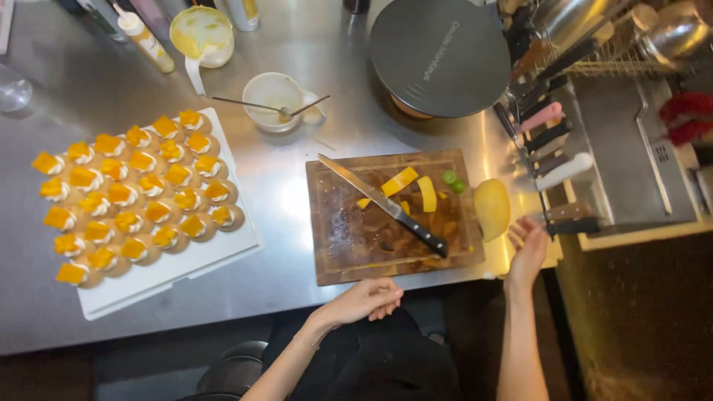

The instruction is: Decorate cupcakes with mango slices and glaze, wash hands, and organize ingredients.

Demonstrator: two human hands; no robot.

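Reaching with the right hand [526, 251], fingers spread and holding nothing, toward the whole mango [492, 209] lying just off the cutting board's [338, 252] right edge. Left hand [365, 301], loosely curled and empty, is resting at the board's near edge. Advisable: seat the mango flat on the board, clear of the knife [386, 206], before taking up the blade.

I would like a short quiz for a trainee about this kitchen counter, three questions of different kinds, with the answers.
1. True or false: the knife lies on the cutting board, and no hand holds it.
2. Which hand is nearest the mango? A. left hand B. right hand
3. Fill in: the small pastries topped with orange pieces sit on a white ___.

Key:
1. True; both hands are open at the counter edge, away from the knife.
2. B; its fingertips are just below the mango, which lies beside the board.
3. tray
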